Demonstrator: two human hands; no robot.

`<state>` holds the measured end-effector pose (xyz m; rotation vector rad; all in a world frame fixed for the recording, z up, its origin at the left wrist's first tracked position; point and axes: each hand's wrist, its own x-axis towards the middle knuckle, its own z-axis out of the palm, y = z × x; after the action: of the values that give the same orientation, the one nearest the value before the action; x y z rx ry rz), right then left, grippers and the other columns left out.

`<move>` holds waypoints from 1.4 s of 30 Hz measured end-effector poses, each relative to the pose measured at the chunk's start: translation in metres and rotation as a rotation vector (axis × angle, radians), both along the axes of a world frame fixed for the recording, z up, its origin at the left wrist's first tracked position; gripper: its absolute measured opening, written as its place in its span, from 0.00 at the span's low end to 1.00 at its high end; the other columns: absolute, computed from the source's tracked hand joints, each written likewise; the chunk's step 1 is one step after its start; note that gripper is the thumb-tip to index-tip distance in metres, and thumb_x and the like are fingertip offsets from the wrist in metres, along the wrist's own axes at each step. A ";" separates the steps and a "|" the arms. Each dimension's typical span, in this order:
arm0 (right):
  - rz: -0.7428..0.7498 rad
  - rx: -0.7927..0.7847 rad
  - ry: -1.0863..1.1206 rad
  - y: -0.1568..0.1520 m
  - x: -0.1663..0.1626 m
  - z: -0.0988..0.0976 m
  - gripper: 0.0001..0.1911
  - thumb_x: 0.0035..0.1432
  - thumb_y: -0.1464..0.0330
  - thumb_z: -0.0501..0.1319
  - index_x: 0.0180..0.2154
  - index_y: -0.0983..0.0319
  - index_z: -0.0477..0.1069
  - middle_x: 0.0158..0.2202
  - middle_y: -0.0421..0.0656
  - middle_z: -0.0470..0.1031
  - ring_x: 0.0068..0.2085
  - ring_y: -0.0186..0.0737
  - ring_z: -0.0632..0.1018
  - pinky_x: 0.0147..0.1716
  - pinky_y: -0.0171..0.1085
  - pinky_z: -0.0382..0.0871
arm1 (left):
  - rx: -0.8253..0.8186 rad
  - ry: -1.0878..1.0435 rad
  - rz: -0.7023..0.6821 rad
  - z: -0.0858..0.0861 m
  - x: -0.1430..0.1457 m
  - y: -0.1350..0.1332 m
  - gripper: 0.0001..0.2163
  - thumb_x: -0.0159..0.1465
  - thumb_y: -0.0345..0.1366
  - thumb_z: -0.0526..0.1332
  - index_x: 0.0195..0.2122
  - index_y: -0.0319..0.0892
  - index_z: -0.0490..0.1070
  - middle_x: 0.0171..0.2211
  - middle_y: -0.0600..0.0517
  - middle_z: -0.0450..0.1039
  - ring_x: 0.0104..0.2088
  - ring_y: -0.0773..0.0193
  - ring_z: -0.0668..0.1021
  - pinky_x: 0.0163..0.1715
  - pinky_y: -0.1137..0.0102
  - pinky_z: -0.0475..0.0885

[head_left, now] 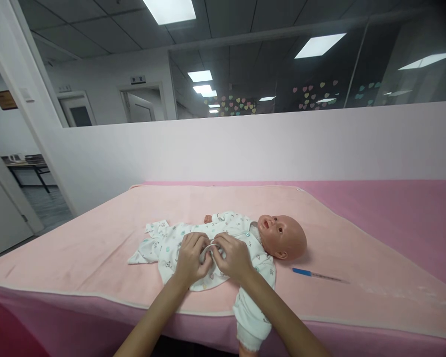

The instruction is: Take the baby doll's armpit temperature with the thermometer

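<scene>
One bench [379, 213] carries, near six o'clock, a doll [286, 238] in a suit [171, 245] whose sleeve [250, 317] overhangs the edge. Left hand [192, 258] and right hand [233, 257] both pinch the suit's front; a hard tug there could slide the doll over.

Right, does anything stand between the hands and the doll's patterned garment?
Nothing visible: the left hand and right hand touch the front of the patterned garment. The blue-handled stick lies clear of them, near the doll's head.

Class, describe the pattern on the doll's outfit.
The outfit is white with small scattered prints (head view).
</scene>
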<state>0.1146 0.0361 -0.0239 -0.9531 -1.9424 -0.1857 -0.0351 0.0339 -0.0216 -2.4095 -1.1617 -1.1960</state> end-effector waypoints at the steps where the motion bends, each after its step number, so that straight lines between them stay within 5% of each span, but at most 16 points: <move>1: 0.000 -0.001 0.003 0.000 0.000 0.000 0.08 0.55 0.71 0.52 0.31 0.61 0.69 0.29 0.40 0.73 0.28 0.31 0.72 0.26 0.29 0.60 | 0.003 0.010 0.004 0.000 0.000 0.000 0.03 0.54 0.30 0.52 0.30 0.42 0.62 0.34 0.48 0.67 0.36 0.59 0.69 0.39 0.63 0.62; 42: 0.063 -0.078 0.068 0.003 0.000 -0.004 0.06 0.52 0.73 0.55 0.29 0.60 0.70 0.32 0.40 0.74 0.31 0.33 0.73 0.29 0.30 0.61 | -0.023 -0.037 0.066 -0.005 0.005 0.003 0.02 0.53 0.30 0.54 0.28 0.42 0.60 0.33 0.51 0.66 0.35 0.62 0.68 0.36 0.65 0.63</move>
<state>0.1149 0.0391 -0.0278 -0.9360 -1.9258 -0.0410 -0.0299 0.0372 -0.0270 -2.3552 -1.2626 -1.2180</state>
